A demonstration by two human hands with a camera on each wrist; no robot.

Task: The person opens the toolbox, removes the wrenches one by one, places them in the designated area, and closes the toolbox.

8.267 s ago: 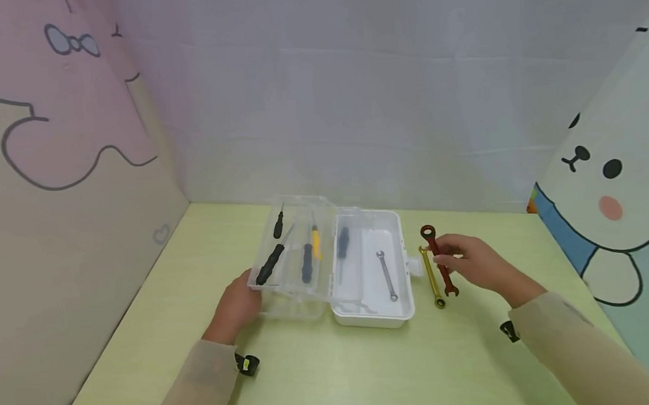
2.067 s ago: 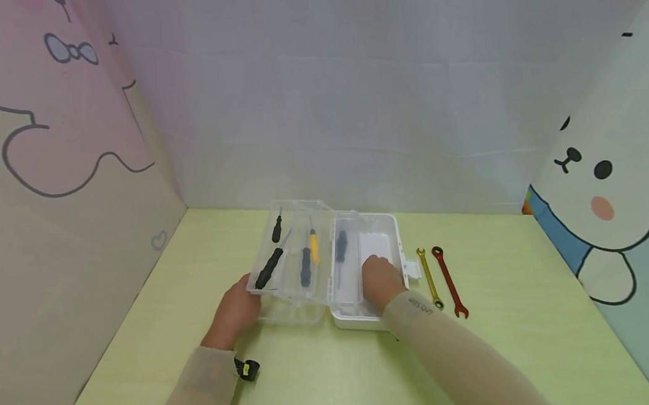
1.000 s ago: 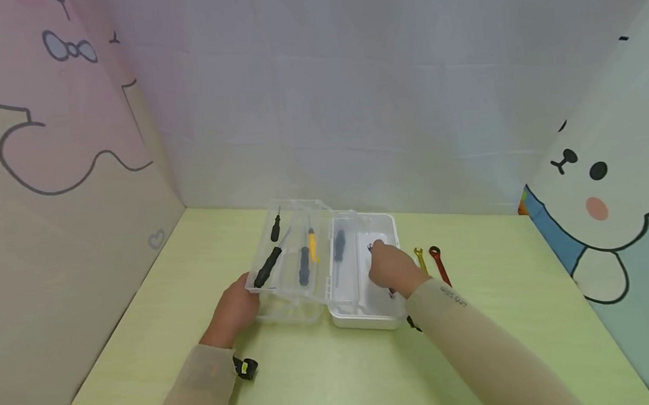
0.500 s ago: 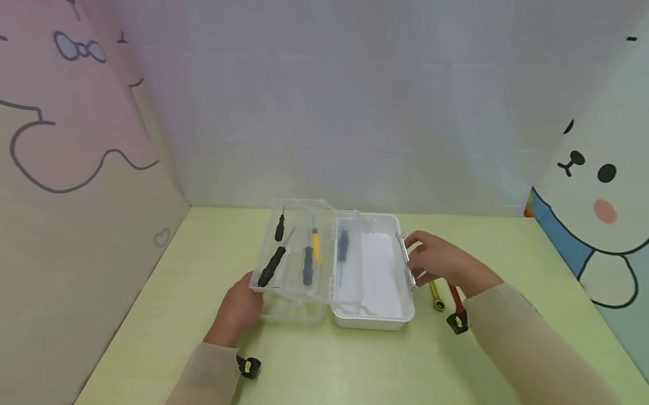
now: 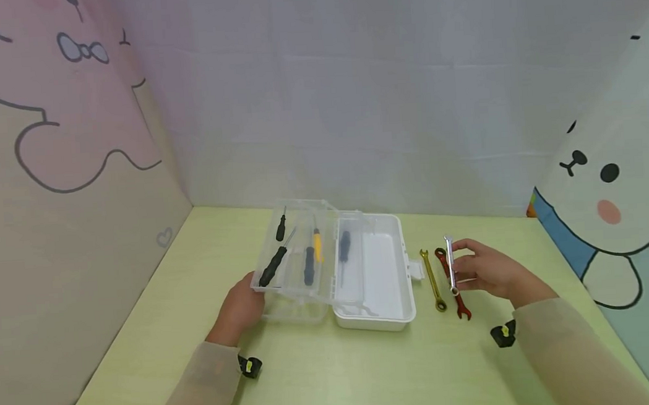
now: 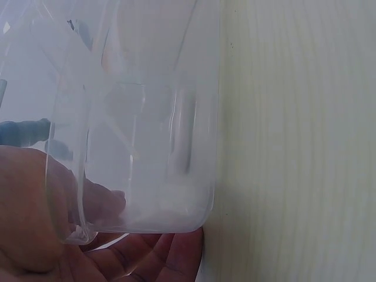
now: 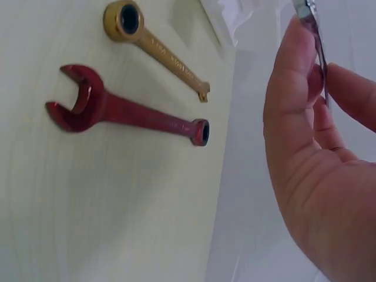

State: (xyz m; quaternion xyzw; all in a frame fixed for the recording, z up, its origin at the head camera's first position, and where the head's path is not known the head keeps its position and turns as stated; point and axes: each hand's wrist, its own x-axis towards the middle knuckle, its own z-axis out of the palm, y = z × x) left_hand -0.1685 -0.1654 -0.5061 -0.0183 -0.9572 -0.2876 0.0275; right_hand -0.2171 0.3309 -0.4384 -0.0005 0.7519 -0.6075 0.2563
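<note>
My right hand [image 5: 487, 270] pinches a small silver combination wrench [image 5: 450, 266] between thumb and fingers, raised above the table. Beneath it lies a red wrench [image 5: 462, 305], with a gold wrench [image 5: 433, 279] to its left; both show fully in the right wrist view. My left hand [image 5: 241, 306] grips the left edge of a clear plastic tray [image 5: 268, 281], its thumb and fingers on either side of the plastic in the left wrist view. In that tray lie several screwdrivers, including a thick black one [image 5: 273, 266] and a yellow one [image 5: 318, 246].
The white toolbox base [image 5: 390, 322] stands open beside the tray, its latch [image 5: 416, 269] sticking out on the right. A dark screwdriver [image 5: 344, 246] shows through clear plastic over its left part. The clear lid [image 5: 295, 316] lies below the tray. Fabric walls enclose the table.
My right hand has laid the red wrench on the table, then lifted the silver wrench out of the white box and carried it right. My left hand stays at the tray.
</note>
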